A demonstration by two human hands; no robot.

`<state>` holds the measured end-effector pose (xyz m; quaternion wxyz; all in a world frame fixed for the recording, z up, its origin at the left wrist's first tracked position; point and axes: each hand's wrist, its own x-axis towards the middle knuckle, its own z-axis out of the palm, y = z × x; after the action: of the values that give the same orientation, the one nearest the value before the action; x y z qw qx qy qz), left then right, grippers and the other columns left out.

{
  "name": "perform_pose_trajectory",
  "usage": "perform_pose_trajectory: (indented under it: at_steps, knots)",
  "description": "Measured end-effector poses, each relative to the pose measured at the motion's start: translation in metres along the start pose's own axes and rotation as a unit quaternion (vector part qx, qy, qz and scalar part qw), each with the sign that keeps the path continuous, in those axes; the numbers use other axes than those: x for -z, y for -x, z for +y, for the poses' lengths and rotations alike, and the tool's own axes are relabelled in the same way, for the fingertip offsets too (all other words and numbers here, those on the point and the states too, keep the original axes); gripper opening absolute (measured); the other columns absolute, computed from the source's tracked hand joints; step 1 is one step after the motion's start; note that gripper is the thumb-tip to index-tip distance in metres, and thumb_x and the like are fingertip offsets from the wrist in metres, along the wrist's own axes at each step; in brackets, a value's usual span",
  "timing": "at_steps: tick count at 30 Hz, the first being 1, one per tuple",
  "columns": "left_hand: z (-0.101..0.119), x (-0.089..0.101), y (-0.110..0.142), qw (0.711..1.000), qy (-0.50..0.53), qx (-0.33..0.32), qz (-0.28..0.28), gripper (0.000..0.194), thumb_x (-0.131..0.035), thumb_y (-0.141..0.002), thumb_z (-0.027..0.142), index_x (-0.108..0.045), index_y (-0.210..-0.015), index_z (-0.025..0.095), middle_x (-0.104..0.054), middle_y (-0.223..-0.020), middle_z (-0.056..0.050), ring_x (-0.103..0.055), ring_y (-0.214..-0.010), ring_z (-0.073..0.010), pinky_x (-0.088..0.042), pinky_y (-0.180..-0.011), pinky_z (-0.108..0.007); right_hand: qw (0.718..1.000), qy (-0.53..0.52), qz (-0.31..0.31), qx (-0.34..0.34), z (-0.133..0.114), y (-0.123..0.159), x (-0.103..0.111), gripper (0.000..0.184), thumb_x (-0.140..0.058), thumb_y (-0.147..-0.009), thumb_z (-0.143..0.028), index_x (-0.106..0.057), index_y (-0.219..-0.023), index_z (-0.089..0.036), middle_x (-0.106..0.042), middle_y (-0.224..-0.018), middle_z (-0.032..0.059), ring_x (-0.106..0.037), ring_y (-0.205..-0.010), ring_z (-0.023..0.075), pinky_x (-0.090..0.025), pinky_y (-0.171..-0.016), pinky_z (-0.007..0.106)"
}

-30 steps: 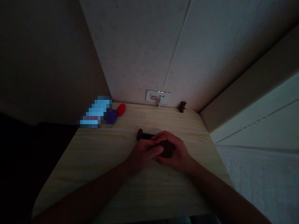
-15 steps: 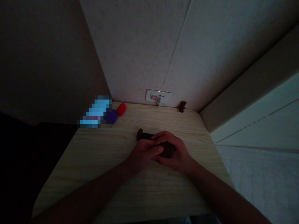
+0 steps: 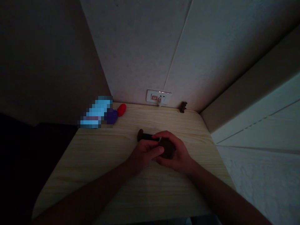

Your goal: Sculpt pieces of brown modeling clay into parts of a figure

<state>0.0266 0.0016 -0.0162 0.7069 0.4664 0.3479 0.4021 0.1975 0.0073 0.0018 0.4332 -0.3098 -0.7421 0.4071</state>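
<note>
Both hands hold a flattened, rounded brown lump (image 3: 167, 148), which looks like modelling clay, low over the table. My left hand (image 3: 146, 154) is closed on its left side, the thumb lying across its top. From the right, my right hand (image 3: 179, 153) curls round the lump, fingers at its far edge and thumb at the near side. Just beyond the hands lies a black cylinder (image 3: 150, 137) with a brown rounded piece (image 3: 140, 135) at its left end. Right fingertips overlap the cylinder's right part; whether they touch it I cannot tell.
At the table's (image 3: 112, 193) back left are a red lump (image 3: 121, 110), a purple lump (image 3: 111, 116) and a bright pixelated rectangle (image 3: 96, 112). A small dark brown figure (image 3: 183, 107) stands at the back right. A wall socket (image 3: 158, 96) holds a plug. A pale cabinet (image 3: 257, 109) borders the right.
My right fingers have shifted slightly on the brown lump, so more of its top and more of the black cylinder show. The left hand has barely moved.
</note>
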Motion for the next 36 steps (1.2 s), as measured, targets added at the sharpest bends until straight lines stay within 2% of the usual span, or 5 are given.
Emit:
perform_pose_trajectory:
  at_steps: [5,11,15,22,36]
  knots:
    - [-0.0019,0.0012,-0.0016,1.0,-0.019,-0.007,0.005,0.03,-0.074,-0.077,0.041,-0.073,-0.07,0.012,-0.058,-0.061,0.0,-0.048,-0.057,-0.0117,-0.036,-0.057,-0.024,0.998,0.027,-0.018,0.051,0.0005,-0.0042,0.0012,0.031,-0.083,-0.076,-0.025,-0.068,-0.103,-0.024,-0.071,-0.109,0.0083,-0.069,-0.099,0.0232,-0.057,-0.087,0.038]
    - [-0.0037,0.0018,-0.001,1.0,-0.021,-0.007,0.009,0.032,-0.074,-0.077,0.044,-0.071,-0.069,0.013,-0.059,-0.062,0.0,-0.049,-0.058,-0.0124,-0.037,-0.058,-0.025,0.999,0.04,-0.001,0.019,0.0006,-0.0019,0.0008,0.048,-0.083,-0.074,-0.025,-0.063,-0.118,-0.025,-0.07,-0.11,0.0078,-0.069,-0.099,0.0233,-0.057,-0.087,0.037]
    - [-0.0042,0.0022,-0.0008,1.0,-0.028,-0.007,0.012,0.035,-0.074,-0.078,0.044,-0.07,-0.065,0.012,-0.055,-0.058,0.001,-0.046,-0.055,-0.0108,-0.035,-0.056,-0.024,1.0,0.023,-0.003,0.018,0.0018,-0.0004,-0.0001,0.04,-0.083,-0.074,-0.021,-0.065,-0.109,-0.024,-0.069,-0.112,0.0077,-0.068,-0.101,0.023,-0.056,-0.09,0.037]
    - [-0.0008,0.002,-0.0014,0.999,-0.026,-0.014,0.011,0.031,-0.074,-0.078,0.042,-0.072,-0.069,0.012,-0.059,-0.062,0.0,-0.05,-0.06,-0.0124,-0.038,-0.06,-0.025,1.0,-0.023,0.01,-0.019,0.0017,0.0005,-0.0031,0.042,-0.081,-0.077,-0.02,-0.063,-0.114,-0.024,-0.069,-0.115,0.0078,-0.069,-0.103,0.0221,-0.057,-0.09,0.036]
    - [0.0,0.0008,-0.0007,0.998,-0.039,-0.02,0.033,0.032,-0.075,-0.077,0.043,-0.074,-0.07,0.012,-0.061,-0.062,-0.001,-0.053,-0.06,-0.0132,-0.04,-0.061,-0.026,1.0,0.0,0.015,-0.015,0.0011,-0.0001,-0.0012,0.041,-0.081,-0.077,-0.021,-0.063,-0.114,-0.024,-0.07,-0.11,0.0067,-0.068,-0.096,0.0207,-0.057,-0.085,0.034]
